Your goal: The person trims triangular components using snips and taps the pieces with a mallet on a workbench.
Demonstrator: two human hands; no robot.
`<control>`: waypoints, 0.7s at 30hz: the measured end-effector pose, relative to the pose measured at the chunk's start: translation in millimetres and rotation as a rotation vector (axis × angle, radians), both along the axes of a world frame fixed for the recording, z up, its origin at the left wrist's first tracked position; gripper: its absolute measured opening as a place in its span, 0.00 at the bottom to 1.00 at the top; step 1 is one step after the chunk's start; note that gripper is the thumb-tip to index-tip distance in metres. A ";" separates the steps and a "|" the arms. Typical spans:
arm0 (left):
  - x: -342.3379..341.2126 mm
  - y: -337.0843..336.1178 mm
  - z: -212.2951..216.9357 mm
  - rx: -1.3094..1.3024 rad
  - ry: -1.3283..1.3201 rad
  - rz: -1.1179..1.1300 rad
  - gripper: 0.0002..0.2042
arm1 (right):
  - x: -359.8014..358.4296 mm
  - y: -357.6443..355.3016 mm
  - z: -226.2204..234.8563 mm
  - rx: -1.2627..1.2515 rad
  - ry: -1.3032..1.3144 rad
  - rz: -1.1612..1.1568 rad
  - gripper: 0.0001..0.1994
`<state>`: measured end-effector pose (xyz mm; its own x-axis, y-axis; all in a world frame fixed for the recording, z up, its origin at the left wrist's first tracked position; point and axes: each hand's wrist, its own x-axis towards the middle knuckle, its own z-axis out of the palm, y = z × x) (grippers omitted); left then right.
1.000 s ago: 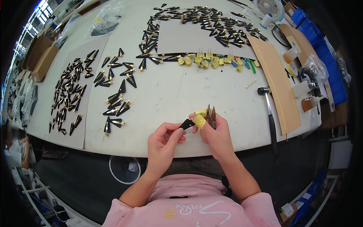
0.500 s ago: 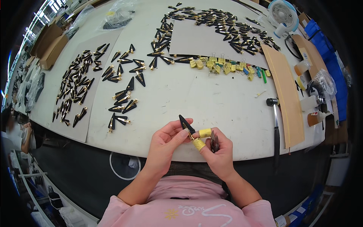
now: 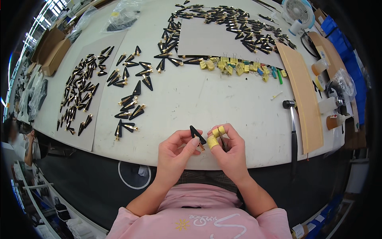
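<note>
Between thumb and fingers of my left hand [image 3: 174, 152] is a black pointed hair clip [image 3: 197, 134] with gold metal at its lower end, its tip slanting up and left. A short gap to the right, my right hand [image 3: 232, 150] has yellow tape on its thumb and index finger. A small dark metal hand tool [image 3: 223, 142] is tucked in that palm; the fingers partly hide it and its exact kind is unclear. Several similar hair clips [image 3: 129, 104] lie on the white table [image 3: 223, 103] to the left.
More clips cover a grey board [image 3: 97, 115] on the left and surround another board [image 3: 215, 38] at the back. Yellow binder clips [image 3: 238, 68] line its front edge. To the right are a hammer [image 3: 292, 127], a brown cardboard strip [image 3: 302, 107], bottles [image 3: 334, 121] and a fan [image 3: 298, 12].
My right hand has come away from the hair clip, moving slightly right and up with its fingertips now apart from it. The left hand still holds the clip.
</note>
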<state>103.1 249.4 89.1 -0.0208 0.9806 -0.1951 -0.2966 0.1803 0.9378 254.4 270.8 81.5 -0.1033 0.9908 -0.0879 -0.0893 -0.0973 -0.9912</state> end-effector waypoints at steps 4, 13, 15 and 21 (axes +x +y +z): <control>-5.8 3.9 3.8 -0.083 -0.028 0.019 0.10 | 10.8 7.7 12.4 -0.180 0.048 -0.005 0.04; -10.1 5.0 -1.0 -0.091 -0.069 -0.017 0.08 | 8.1 -1.6 2.0 -0.058 -0.004 0.096 0.06; -7.6 6.0 1.6 -0.097 -0.059 -0.021 0.08 | 9.4 0.3 6.3 -0.062 -0.045 0.122 0.05; -7.9 5.5 -1.2 -0.091 -0.034 -0.006 0.05 | 11.0 3.8 4.7 -0.122 -0.068 0.098 0.04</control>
<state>95.2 254.9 87.9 -0.0070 0.9587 -0.2842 -0.3266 0.2664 0.9068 265.4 274.6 86.3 -0.1889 0.9577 -0.2173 -0.0065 -0.2225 -0.9749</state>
